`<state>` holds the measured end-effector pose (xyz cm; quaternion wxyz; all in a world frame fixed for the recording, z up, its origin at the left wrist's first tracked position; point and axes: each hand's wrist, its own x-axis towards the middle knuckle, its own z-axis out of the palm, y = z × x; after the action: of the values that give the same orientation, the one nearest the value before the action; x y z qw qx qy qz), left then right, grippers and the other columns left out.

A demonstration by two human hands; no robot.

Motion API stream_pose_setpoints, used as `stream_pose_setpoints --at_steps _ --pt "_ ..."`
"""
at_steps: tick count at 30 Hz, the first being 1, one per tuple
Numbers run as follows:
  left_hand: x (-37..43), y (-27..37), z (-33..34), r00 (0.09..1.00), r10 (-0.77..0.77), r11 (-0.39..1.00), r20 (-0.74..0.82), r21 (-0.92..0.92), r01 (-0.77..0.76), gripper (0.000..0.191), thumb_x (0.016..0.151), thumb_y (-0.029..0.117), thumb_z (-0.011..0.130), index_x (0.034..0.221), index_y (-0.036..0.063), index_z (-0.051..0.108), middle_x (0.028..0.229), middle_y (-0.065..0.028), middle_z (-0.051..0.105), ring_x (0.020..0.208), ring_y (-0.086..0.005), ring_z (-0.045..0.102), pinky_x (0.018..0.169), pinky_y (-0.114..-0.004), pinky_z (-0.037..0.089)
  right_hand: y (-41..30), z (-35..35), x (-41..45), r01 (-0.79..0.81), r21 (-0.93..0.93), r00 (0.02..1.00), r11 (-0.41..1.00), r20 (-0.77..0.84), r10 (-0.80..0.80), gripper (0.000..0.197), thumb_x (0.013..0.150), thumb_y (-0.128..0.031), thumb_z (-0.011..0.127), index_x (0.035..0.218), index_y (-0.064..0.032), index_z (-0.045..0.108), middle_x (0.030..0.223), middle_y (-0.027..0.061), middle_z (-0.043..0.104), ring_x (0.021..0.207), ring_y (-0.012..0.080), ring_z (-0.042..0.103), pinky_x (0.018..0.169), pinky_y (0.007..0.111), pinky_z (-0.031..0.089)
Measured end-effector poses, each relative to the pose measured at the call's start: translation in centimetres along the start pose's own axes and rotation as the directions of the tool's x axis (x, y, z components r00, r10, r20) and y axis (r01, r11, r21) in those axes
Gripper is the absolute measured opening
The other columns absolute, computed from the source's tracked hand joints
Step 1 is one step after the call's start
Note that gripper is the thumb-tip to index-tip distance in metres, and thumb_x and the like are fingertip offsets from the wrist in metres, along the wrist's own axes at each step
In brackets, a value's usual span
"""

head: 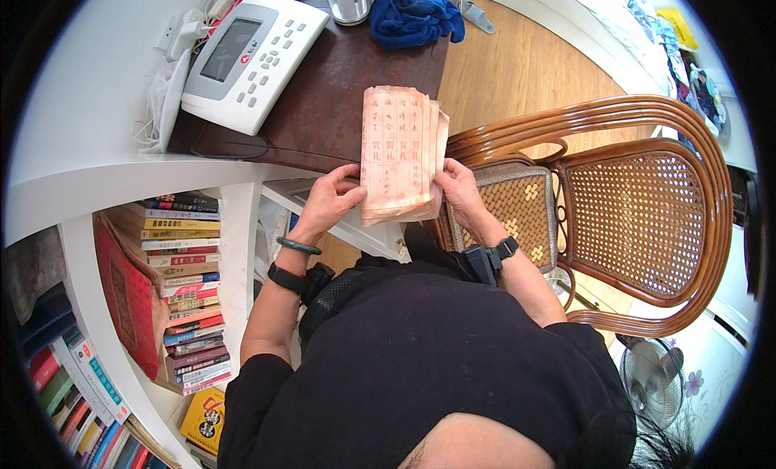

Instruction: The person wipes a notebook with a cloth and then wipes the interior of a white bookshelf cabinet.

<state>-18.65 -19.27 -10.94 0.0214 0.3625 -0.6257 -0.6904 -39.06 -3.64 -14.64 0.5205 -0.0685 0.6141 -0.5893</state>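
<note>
A stack of worn pinkish paper sheets, bearing columns of printed and handwritten characters, is held up before me over the near edge of a dark wooden desk. Its right side shows several loose, uneven layers, and the lower edge is curled. My left hand pinches the lower left edge, thumb on the front. On the opposite side, my right hand grips the layered right edge between thumb and fingers. The fingers behind the paper are partly hidden. A dark green bangle circles my left wrist.
A white electronic device with screen and keys lies on the desk, near a blue cloth and a clear container. A rattan armchair stands at right, a fan behind it. Shelved books fill the left.
</note>
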Motion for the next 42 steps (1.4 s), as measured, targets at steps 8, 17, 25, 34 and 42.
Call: stream_pose_setpoints --at_steps 8,17,25,34,42 --pt "0.6 -0.5 0.3 0.999 -0.032 0.996 -0.025 -0.09 0.029 0.052 0.08 0.008 0.066 0.126 -0.0077 0.045 0.094 -0.0143 0.067 0.085 -0.0136 0.062 0.076 -0.028 0.05 -1.0 0.2 -0.1 0.343 -0.422 0.875 0.839 -0.182 -0.449 0.019 0.082 -0.003 0.058 0.1 0.0022 0.057 0.087 0.0075 0.063 0.074 0.0108 0.059 0.069 0.024 0.049" --pt "0.6 -0.2 0.7 0.999 -0.02 0.996 -0.038 -0.086 0.016 0.05 0.079 0.007 0.066 0.123 -0.0065 0.047 0.091 -0.0122 0.067 0.083 -0.0128 0.062 0.075 -0.028 0.05 -2.2 0.2 1.3 0.271 -0.63 0.901 0.727 -0.1 -0.422 0.026 0.08 -0.019 0.063 0.096 0.0019 0.064 0.08 0.0127 0.063 0.067 0.018 0.06 0.066 0.03 0.049" --pt "0.5 0.0 0.7 0.999 0.008 0.999 -0.043 -0.049 -0.01 0.048 0.079 0.008 0.065 0.122 -0.0058 0.049 0.092 -0.0124 0.067 0.084 -0.0134 0.063 0.076 -0.028 0.05 -2.1 0.9 1.6 0.32 -0.747 0.867 0.583 -0.017 -0.498 0.029 0.08 -0.021 0.067 0.097 0.0019 0.064 0.079 0.0085 0.06 0.072 0.0151 0.057 0.067 0.028 0.048" --pt "0.5 0.1 0.7 0.999 -0.01 0.998 -0.033 -0.062 0.007 0.048 0.08 0.008 0.065 0.123 -0.0058 0.048 0.093 -0.0122 0.067 0.085 -0.0136 0.063 0.076 -0.027 0.05 -2.7 1.6 1.6 0.268 -0.387 0.944 0.882 -0.075 -0.32 0.031 0.074 -0.016 0.074 0.095 0.0035 0.062 0.081 0.0075 0.066 0.071 0.0106 0.06 0.065 0.026 0.05" --pt "0.5 -0.4 0.3 0.999 -0.014 0.994 0.03 -0.107 0.017 0.05 0.084 0.013 0.066 0.127 -0.0034 0.045 0.096 -0.0101 0.066 0.086 -0.0118 0.061 0.077 -0.026 0.05 -4.9 4.1 -0.7 0.074 0.149 0.982 0.986 0.162 -0.099 0.043 0.079 -0.006 0.07 0.116 0.0069 0.052 0.105 0.0119 0.063 0.09 0.0162 0.062 0.078 0.029 0.053"
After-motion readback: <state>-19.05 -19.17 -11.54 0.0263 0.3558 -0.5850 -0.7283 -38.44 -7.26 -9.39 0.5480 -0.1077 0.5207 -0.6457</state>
